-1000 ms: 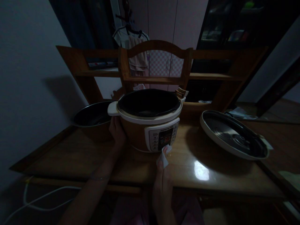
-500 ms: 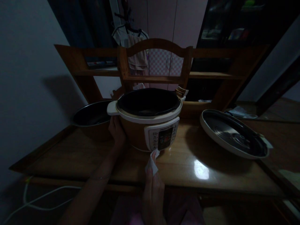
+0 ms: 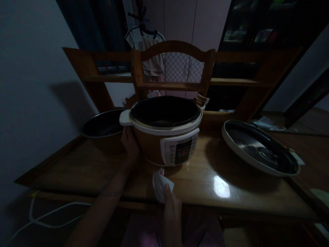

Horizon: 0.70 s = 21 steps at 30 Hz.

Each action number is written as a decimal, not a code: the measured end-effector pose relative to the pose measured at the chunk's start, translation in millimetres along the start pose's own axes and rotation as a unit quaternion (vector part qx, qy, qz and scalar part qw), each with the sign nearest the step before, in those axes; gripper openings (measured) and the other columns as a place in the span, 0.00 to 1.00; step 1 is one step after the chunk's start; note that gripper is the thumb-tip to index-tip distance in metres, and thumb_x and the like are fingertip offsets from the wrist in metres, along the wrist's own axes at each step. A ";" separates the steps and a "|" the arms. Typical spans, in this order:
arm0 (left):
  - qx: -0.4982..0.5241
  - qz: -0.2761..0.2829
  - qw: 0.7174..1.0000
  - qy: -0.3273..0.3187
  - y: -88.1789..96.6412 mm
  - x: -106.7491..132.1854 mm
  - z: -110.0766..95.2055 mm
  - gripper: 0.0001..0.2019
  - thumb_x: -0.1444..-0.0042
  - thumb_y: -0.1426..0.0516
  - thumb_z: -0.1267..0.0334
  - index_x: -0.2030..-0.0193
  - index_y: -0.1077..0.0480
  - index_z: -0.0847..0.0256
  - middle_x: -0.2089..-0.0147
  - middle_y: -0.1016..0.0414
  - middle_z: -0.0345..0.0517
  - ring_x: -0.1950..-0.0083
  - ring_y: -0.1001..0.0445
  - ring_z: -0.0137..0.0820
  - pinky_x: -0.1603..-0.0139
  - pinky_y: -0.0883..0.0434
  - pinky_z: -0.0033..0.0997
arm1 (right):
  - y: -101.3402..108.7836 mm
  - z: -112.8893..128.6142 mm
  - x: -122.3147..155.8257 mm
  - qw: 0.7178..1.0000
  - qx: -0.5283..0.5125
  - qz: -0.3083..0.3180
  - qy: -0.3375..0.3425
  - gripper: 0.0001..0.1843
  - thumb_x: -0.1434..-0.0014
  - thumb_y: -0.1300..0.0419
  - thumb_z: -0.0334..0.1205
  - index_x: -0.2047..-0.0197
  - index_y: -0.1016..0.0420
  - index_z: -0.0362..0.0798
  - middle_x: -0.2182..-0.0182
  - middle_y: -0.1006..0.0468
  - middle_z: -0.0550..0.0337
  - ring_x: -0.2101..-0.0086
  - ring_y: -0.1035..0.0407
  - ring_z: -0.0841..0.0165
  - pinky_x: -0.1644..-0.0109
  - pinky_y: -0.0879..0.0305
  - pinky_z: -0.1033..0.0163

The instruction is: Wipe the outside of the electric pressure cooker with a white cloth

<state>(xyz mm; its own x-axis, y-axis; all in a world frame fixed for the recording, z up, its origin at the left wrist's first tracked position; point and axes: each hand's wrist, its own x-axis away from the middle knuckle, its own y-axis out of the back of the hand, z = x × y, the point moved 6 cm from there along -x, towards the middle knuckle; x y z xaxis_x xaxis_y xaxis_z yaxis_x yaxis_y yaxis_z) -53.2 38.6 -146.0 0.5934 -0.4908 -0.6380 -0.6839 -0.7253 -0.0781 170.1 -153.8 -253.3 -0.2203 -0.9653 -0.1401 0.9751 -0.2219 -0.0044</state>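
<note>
An electric pressure cooker (image 3: 150,145) with a white rim and a front control panel (image 3: 183,151) stands open in the middle of the wooden desk. My left hand (image 3: 130,145) is closed at its left side, just below the white side handle (image 3: 125,118); some fingertips are hidden. In front of the cooker, my right hand (image 3: 171,206) pinches a crumpled white tissue (image 3: 159,187) close above the desk. The dark interior of the cooker is too dim to make out.
A dark round pot (image 3: 102,133) sits to the left of the cooker. On the right, a round lid (image 3: 259,147) lies with its metal inside up. A wooden shelf frame (image 3: 174,85) rises behind. White cables (image 3: 59,206) hang by the desk's front left edge (image 3: 77,198).
My right hand has drawn the tissue left, away from the base of the control panel. My left hand keeps its place at the cooker. The whole view has shifted slightly.
</note>
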 end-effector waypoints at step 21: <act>0.006 0.007 1.000 0.000 -0.3 0.7 1.1 0.20 0.29 0.53 0.52 0.49 0.25 0.61 0.47 0.21 0.54 0.44 0.25 0.39 0.41 0.31 0.40 | 41.7 37.6 -88.6 0.917 -0.354 -0.170 -0.077 0.33 0.29 0.52 0.57 0.26 0.42 0.53 0.33 0.31 0.55 0.36 0.33 0.63 0.27 0.45 0.47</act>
<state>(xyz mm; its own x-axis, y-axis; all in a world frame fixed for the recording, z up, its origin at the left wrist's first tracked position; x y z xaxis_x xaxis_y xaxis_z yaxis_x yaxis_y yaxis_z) -53.1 39.1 -147.3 0.5845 -0.5005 -0.6386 -0.6964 -0.7134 -0.0783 229.3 -82.6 -203.8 -0.4634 -0.8767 0.1291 0.6107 -0.4215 -0.6704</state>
